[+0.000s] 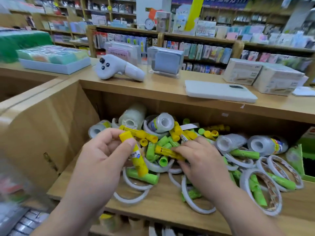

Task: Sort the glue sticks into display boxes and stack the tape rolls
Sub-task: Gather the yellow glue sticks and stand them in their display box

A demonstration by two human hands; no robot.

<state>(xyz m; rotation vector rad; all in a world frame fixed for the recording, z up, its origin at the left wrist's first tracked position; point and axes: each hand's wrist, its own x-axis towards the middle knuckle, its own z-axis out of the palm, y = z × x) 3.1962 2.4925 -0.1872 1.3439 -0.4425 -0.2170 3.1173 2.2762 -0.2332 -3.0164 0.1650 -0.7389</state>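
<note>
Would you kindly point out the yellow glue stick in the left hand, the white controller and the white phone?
yellow glue stick (136, 156): head view, on its labelled body.
white controller (110, 71): head view, on its rounded head.
white phone (219, 92): head view, on the middle of its back.

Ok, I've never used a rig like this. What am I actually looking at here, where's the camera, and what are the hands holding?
There is no machine: these are a person's two bare hands, seen from one camera worn on the head, looking forward and down. The left hand grips a yellow glue stick, held above the heap. The right hand reaches into the heap and seems to pinch a second yellow stick. The wooden shelf holds a jumble of green glue sticks, yellow ones and tape rolls. On the counter above lie a white controller and a phone.
</note>
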